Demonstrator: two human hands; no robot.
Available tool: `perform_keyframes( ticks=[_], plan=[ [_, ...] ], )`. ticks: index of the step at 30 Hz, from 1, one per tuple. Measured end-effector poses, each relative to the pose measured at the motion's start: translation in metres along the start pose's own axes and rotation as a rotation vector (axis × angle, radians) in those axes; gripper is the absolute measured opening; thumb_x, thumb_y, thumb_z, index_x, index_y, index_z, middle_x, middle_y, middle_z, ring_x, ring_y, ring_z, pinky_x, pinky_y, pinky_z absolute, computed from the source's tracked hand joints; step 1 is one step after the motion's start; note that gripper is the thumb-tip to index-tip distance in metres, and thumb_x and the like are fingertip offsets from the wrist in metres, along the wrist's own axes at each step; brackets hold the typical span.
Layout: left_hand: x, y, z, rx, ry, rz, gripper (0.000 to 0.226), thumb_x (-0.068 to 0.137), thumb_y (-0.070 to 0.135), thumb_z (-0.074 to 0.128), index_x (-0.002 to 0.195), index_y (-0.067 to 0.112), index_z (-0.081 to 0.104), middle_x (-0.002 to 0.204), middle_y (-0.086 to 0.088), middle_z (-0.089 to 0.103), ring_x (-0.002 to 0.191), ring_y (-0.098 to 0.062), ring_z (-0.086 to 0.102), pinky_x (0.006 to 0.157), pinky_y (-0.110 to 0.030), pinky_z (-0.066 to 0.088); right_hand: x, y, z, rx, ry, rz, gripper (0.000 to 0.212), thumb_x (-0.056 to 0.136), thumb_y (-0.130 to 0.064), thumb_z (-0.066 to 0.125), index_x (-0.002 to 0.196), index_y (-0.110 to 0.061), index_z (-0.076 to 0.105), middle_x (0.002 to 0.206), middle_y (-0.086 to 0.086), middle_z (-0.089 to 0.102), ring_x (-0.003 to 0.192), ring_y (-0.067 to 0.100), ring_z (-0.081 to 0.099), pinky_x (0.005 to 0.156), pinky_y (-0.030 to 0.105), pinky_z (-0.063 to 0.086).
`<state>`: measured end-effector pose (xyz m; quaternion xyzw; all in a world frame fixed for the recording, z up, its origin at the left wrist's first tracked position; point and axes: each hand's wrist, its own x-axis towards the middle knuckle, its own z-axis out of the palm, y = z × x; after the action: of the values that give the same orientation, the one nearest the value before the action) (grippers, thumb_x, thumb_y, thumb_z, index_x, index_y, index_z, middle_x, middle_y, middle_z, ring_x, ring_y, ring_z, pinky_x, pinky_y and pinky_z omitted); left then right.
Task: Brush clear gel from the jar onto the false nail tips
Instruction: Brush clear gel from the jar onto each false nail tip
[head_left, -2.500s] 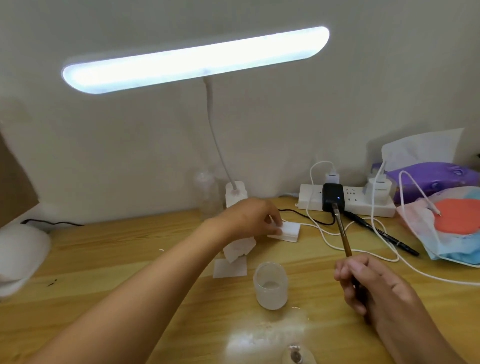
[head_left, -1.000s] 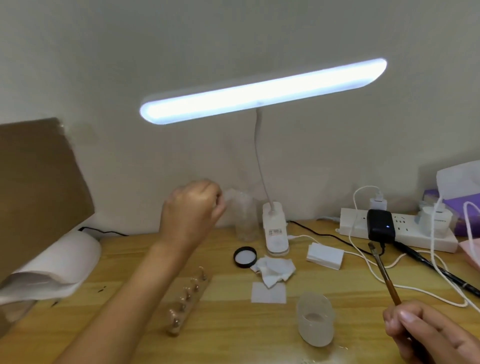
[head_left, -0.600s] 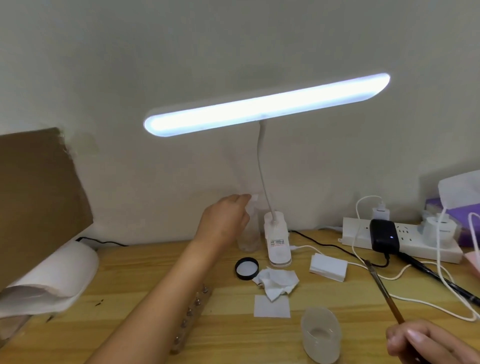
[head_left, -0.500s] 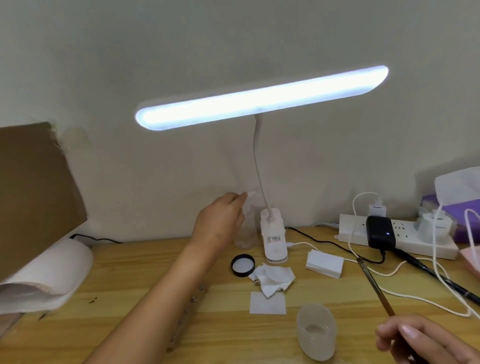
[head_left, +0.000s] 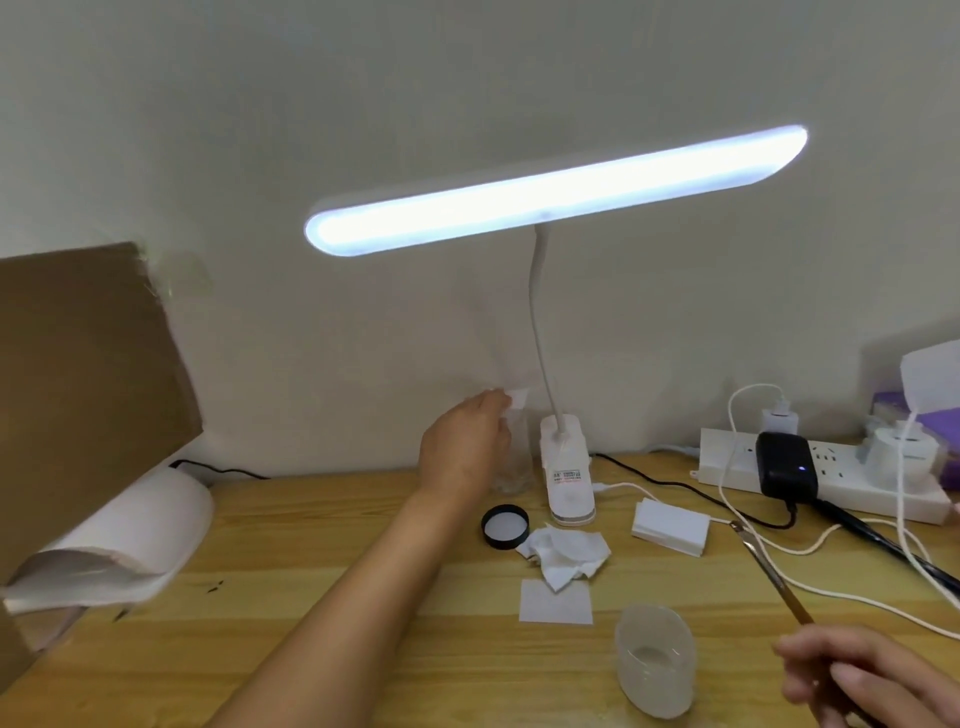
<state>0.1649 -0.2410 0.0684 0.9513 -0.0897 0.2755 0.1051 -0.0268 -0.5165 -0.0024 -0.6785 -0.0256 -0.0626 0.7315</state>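
- The left hand (head_left: 465, 447) reached across the table (head_left: 311, 530) to a clear bottle (head_left: 513, 462) standing at the wall, just left of the lamp's clip base (head_left: 567, 480).
- Its grip was closed on a small white pad (head_left: 519, 398) – pinched at the fingertips and held at the bottle's top. Blur hid whether pad and bottle touched.
- The right hand (head_left: 857, 680) sat low at the right edge, its grip clamped around the handle of a brush (head_left: 769, 570). The brush slanted up and to the left, with its bristle end in the air above the white cables.
- The frosted jar (head_left: 655, 675) stood open on the table near the front, left of the right hand, with a shallow layer of clear gel in it.
- Its black lid (head_left: 505, 526) lay upturned near the lamp base, touching a crumpled tissue (head_left: 563, 553). A flat white square (head_left: 556, 603) lay between the tissue and the jar.
- A stack of white pads (head_left: 670, 527) lay right of the lamp base; a power strip (head_left: 831, 480) ran along the wall behind it.
- The lit lamp bar (head_left: 556, 189) hung above it all – cardboard (head_left: 88, 384) leaned at far left.
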Motion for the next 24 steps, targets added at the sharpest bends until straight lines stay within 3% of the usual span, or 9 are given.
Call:
perform_keyframes(
  ticks=[3, 6, 9, 11, 13, 16, 20, 22, 24],
  plan=[
    [0.002, 0.0, -0.011, -0.017, -0.057, 0.017, 0.036, 0.098, 0.021, 0.044, 0.132, 0.021, 0.053, 0.122, -0.001, 0.065, 0.105, -0.023, 0.062, 0.077, -0.031, 0.047, 0.003, 0.002, 0.002, 0.025, 0.038, -0.036, 0.032, 0.082, 0.014, 0.046, 0.087, 0.001, 0.074, 0.075, 0.03, 0.068, 0.042, 0.022, 0.057, 0.037, 0.019, 0.042],
    [0.003, 0.001, -0.048, 0.004, -0.045, 0.033, 0.023, 0.097, 0.025, 0.05, 0.115, 0.02, 0.065, 0.109, 0.002, 0.07, 0.1, -0.021, 0.064, 0.078, -0.033, 0.051, -0.003, -0.005, 0.009, 0.025, 0.129, -0.112, 0.032, 0.09, 0.012, 0.044, 0.105, -0.011, 0.062, 0.084, 0.023, 0.073, 0.042, 0.021, 0.057, 0.034, 0.013, 0.034],
    [-0.039, 0.025, -0.076, -0.5, 0.183, -0.1, 0.009, 0.092, 0.027, 0.063, 0.091, 0.024, 0.07, 0.086, 0.011, 0.07, 0.083, -0.005, 0.064, 0.07, -0.023, 0.051, -0.012, -0.021, 0.019, 0.126, 0.174, -0.171, 0.024, 0.09, -0.002, 0.047, 0.101, -0.022, 0.052, 0.089, 0.021, 0.073, 0.046, 0.021, 0.057, 0.033, 0.011, 0.034],
    [-0.082, 0.058, -0.086, -0.91, 0.048, -0.183, 0.007, 0.09, 0.028, 0.067, 0.085, 0.025, 0.071, 0.08, 0.01, 0.071, 0.075, -0.002, 0.065, 0.065, -0.015, 0.05, -0.02, -0.03, 0.022, 0.188, 0.168, -0.181, 0.021, 0.084, -0.011, 0.049, 0.082, -0.032, 0.047, 0.089, 0.023, 0.071, 0.049, 0.023, 0.057, 0.032, 0.013, 0.034],
    [-0.117, 0.092, -0.087, -1.105, -0.199, -0.213, 0.006, 0.089, 0.023, 0.069, 0.088, 0.023, 0.074, 0.081, 0.007, 0.074, 0.073, -0.002, 0.066, 0.062, -0.012, 0.049, -0.028, -0.036, 0.024, 0.207, 0.11, -0.178, 0.022, 0.082, -0.013, 0.05, 0.072, -0.032, 0.044, 0.088, 0.025, 0.069, 0.049, 0.025, 0.057, 0.032, 0.015, 0.035],
    [-0.143, 0.125, -0.086, -1.235, -0.39, -0.236, 0.013, 0.089, 0.017, 0.067, 0.089, 0.024, 0.078, 0.084, 0.007, 0.076, 0.073, 0.002, 0.066, 0.064, -0.011, 0.049, -0.037, -0.04, 0.027, 0.2, 0.006, -0.137, 0.019, 0.082, -0.017, 0.053, 0.071, -0.029, 0.044, 0.085, 0.025, 0.068, 0.048, 0.027, 0.055, 0.031, 0.015, 0.034],
    [-0.152, 0.143, -0.087, -1.525, -0.595, -0.282, 0.024, 0.094, 0.011, 0.056, 0.101, 0.016, 0.078, 0.094, -0.007, 0.075, 0.084, -0.01, 0.067, 0.079, -0.017, 0.053, -0.042, -0.039, 0.025, 0.181, -0.056, -0.054, 0.018, 0.083, -0.022, 0.054, 0.073, -0.026, 0.04, 0.083, 0.023, 0.068, 0.047, 0.028, 0.056, 0.03, 0.013, 0.031],
    [-0.151, 0.144, -0.085, -1.695, -0.639, -0.417, 0.024, 0.093, 0.004, 0.055, 0.104, 0.007, 0.075, 0.103, -0.013, 0.073, 0.083, -0.012, 0.068, 0.077, -0.019, 0.055, -0.04, -0.041, 0.022, 0.196, -0.093, -0.016, 0.018, 0.085, -0.022, 0.054, 0.077, -0.024, 0.037, 0.084, 0.023, 0.069, 0.046, 0.028, 0.059, 0.029, 0.013, 0.029],
    [-0.15, 0.144, -0.081, -1.736, -0.647, -0.442, 0.021, 0.088, 0.01, 0.064, 0.106, 0.004, 0.073, 0.103, -0.013, 0.07, 0.083, -0.013, 0.066, 0.086, -0.026, 0.056, -0.04, -0.042, 0.02, 0.236, -0.157, 0.02, 0.02, 0.086, -0.023, 0.054, 0.08, -0.023, 0.035, 0.088, 0.025, 0.069, 0.048, 0.029, 0.063, 0.027, 0.012, 0.029]
  ],
)
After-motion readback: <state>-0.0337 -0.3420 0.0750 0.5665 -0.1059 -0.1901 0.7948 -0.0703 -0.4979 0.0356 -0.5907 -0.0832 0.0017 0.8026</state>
